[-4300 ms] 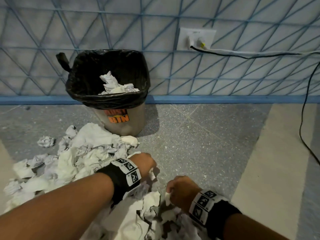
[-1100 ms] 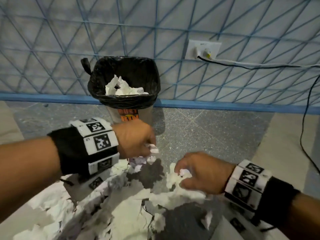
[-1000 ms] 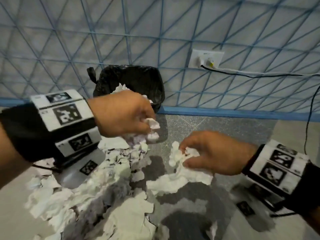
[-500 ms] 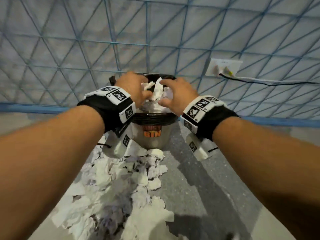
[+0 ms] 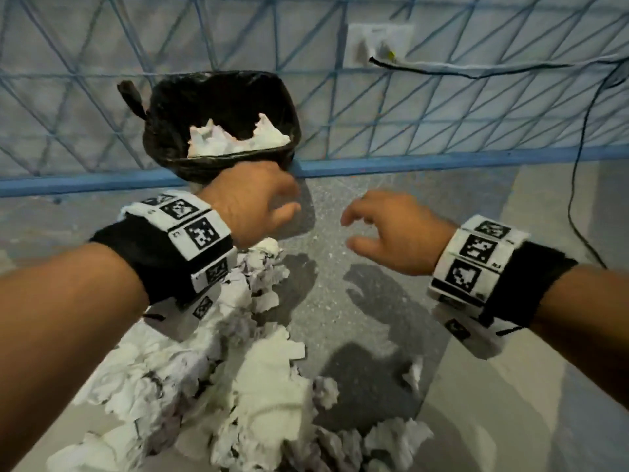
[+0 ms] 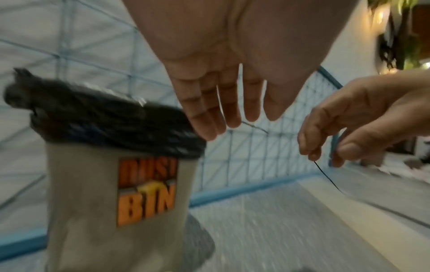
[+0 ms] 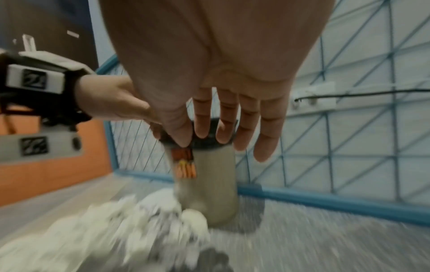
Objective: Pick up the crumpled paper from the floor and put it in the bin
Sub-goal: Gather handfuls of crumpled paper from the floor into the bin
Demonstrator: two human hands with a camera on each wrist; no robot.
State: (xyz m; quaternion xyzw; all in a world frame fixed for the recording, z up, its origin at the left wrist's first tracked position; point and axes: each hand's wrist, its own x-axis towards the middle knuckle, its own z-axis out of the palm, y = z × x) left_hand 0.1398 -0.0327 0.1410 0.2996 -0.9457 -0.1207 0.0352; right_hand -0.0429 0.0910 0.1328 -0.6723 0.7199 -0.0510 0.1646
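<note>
The left hand (image 5: 253, 202) has loose, nearly straight fingers (image 6: 229, 112) and holds nothing. It hangs in the air just in front of the bin (image 5: 190, 131). The right hand (image 5: 394, 229) is also empty, with its fingers (image 7: 244, 117) spread and a little bent. The two hands are near each other but do not touch. Each wrist wears a black band with white blocks of black square marks.

The bin stands on the floor (image 5: 357, 311) against the wall (image 5: 442, 107). It has a black bag (image 5: 170, 107) over its top and orange words on its side. Some crumpled paper (image 5: 235, 139) already sits inside the bin, up near the top. A much bigger pile of crumpled paper (image 5: 218, 369) lies on the grey floor below the left arm, running from the foot of the bin toward the person. A few small bits lie apart on the right.

The wall has blue crossing lines. A white socket (image 5: 377, 42) is on it, with a black cord (image 5: 578, 185) hanging down to the floor
</note>
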